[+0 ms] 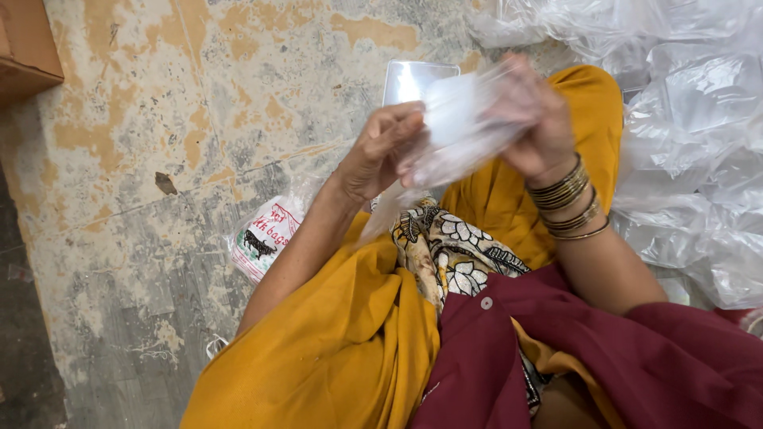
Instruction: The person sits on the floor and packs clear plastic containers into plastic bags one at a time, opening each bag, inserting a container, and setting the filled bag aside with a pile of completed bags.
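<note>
bag pack (262, 238) left, plastic heap (691, 143) right

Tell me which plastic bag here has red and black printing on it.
The small bag packet lying on the floor beside the left forearm; the bag in both hands and the heap at right are plain clear.

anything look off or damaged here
Only the floor: its yellow paint is worn away in large patches, with a small dark scrap lying on it. The clear plastic bag between the left hand and right hand looks crumpled, not torn.

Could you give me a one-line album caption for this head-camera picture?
Both hands, left and right, hold a clear plastic bag above a yellow-draped lap.
</note>
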A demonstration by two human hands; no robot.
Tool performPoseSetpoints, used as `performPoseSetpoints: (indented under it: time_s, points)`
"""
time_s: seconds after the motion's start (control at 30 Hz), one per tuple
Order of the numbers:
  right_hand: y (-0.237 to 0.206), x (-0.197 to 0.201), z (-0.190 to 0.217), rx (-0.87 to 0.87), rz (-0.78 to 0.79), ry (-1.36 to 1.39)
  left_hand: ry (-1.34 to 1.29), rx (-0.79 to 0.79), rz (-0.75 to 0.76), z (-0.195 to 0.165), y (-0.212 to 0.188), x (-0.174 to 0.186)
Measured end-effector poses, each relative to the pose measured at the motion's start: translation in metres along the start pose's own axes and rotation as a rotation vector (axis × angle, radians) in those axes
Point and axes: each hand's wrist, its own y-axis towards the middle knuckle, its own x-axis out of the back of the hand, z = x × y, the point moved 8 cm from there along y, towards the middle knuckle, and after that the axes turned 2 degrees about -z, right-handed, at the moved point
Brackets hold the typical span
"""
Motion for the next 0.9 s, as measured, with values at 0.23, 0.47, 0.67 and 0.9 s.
performPoseSetpoints:
  time_s: [0.23, 0.47, 0.67, 0.9]
  points:
    - [-0.016, 0.013, 0.012, 0.132, -0.088, -0.726, 1.218, -0.355, -0.371, -0.034, 0.003, 0.0]
    - [-0.004, 0.057, -0.026, 0.261, -0.261, -1.345, 1.672, -0.409, -0.485, -0.037, 0.034, -0.002]
    - [0.018, 0.071, -0.02, 0.229, -0.238, -1.254, 1.761, -0.218, -0.51, -0.031, 0.043, 0.018]
    - [0.006, 0.09, -0.046, 0.041, -0.331, -1.152, 1.768, -0.276, -0.442, -0.031, 0.042, 0.01]
